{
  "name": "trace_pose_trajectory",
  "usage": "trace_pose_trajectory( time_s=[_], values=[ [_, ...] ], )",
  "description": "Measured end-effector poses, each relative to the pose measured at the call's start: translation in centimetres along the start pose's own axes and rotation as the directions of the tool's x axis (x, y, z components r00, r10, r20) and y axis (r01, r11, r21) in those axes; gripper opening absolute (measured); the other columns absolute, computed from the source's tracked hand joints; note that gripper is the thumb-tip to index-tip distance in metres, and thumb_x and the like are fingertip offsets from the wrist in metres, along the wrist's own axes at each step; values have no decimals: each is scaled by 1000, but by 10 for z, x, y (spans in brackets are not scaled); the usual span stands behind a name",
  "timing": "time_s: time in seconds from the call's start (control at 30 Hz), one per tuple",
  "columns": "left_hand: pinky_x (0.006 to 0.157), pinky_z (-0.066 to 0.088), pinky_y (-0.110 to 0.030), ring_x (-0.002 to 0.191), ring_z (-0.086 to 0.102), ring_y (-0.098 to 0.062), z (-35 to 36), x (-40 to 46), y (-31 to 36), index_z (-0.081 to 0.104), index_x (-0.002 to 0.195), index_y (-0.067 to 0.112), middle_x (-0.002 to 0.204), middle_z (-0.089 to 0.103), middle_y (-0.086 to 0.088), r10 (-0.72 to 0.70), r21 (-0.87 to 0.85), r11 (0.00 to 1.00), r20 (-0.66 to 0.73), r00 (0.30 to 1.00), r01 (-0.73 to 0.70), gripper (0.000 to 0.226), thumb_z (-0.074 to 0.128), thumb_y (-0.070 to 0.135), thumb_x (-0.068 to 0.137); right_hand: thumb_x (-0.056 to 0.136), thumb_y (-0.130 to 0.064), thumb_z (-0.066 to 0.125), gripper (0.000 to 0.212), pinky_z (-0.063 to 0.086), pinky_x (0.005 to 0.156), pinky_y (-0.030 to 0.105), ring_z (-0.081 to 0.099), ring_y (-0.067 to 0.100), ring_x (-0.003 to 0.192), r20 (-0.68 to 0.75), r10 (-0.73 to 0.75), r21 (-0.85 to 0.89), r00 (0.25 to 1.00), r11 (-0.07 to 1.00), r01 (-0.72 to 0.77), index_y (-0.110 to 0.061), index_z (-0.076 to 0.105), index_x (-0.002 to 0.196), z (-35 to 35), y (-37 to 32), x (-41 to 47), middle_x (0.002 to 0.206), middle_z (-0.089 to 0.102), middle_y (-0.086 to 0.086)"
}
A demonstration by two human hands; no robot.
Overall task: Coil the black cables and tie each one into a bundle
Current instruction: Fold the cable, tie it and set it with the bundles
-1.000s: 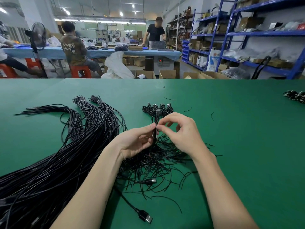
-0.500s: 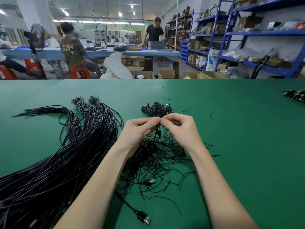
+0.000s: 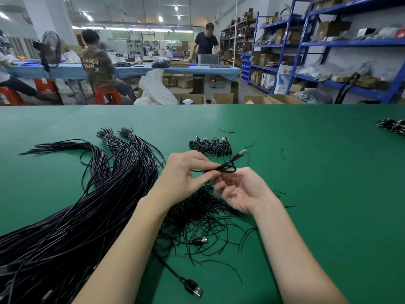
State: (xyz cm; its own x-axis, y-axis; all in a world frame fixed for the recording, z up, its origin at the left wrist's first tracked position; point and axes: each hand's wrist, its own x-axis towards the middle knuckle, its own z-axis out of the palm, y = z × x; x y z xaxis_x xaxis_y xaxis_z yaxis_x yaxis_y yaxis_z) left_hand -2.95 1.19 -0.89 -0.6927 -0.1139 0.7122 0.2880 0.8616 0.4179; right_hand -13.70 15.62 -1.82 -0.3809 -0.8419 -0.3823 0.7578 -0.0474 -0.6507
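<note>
While left hand (image 3: 186, 172) pinches coiled cable (image 3: 225, 167), right hand (image 3: 241, 191) opens beneath.

Green table (image 3: 306, 194) fills the lower view. Big heap of long black cables (image 3: 72, 216) lies across its left side, running from near left to far middle, far ends fanned out, two far ends bound with pale ties (image 3: 131, 135). Pile of short black tie wires (image 3: 197, 218) near the middle. Row of small tied bundles (image 3: 210, 146) farther back, middle. USB plug (image 3: 194, 288) on a cable at near middle; another plug (image 3: 200, 240) in the tie pile. Stray wire bits (image 3: 282, 153) right of the bundles. More bundles (image 3: 392, 126) at far right edge.
</note>
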Motion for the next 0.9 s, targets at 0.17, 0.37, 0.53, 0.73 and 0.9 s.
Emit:
trace_pose_trajectory(
  time_s=[0.17,0.37,0.53,0.73,0.9],
  values=[
    [69,49,-10,74,69,3,-2,5,1,81,90,29,82,77,12,-386,-295,881,6,922,371,6,81,29,84,89,-11,70,10,45,43,13,64,9,62,4,-240,-249,971,940,233,-7,72,98,0,-5,1,80,72,1],
    [75,42,-27,93,66,-7,4,1,-6,82,98,24,97,78,3,-696,-523,510,216,685,683,44,76,58,71,83,-33,84,15,54,62,25,64,12,65,128,-722,-848,680,276,453,-34,76,95,3,-9,-1,94,77,-15],
    [74,42,-27,88,63,-5,7,0,-5,82,97,25,99,78,8,-708,-556,464,236,666,690,53,77,63,60,83,-46,79,3,56,72,27,67,0,75,199,-795,-915,573,59,400,-45,77,81,5,-5,-1,85,72,-32],
    [71,45,-21,74,62,4,7,1,-3,82,95,26,91,78,13,-719,-558,474,202,665,682,43,78,58,66,85,-48,77,8,52,75,24,67,-4,79,185,-827,-918,531,47,394,-42,76,80,8,-1,1,84,72,-31],
    [66,43,-6,73,66,1,16,0,-2,82,92,26,88,78,12,-548,-484,737,-19,836,472,12,82,31,82,88,-22,78,7,46,58,21,67,5,68,-77,-704,-727,706,523,444,-23,79,82,10,-3,2,73,76,-8]
  ],
)
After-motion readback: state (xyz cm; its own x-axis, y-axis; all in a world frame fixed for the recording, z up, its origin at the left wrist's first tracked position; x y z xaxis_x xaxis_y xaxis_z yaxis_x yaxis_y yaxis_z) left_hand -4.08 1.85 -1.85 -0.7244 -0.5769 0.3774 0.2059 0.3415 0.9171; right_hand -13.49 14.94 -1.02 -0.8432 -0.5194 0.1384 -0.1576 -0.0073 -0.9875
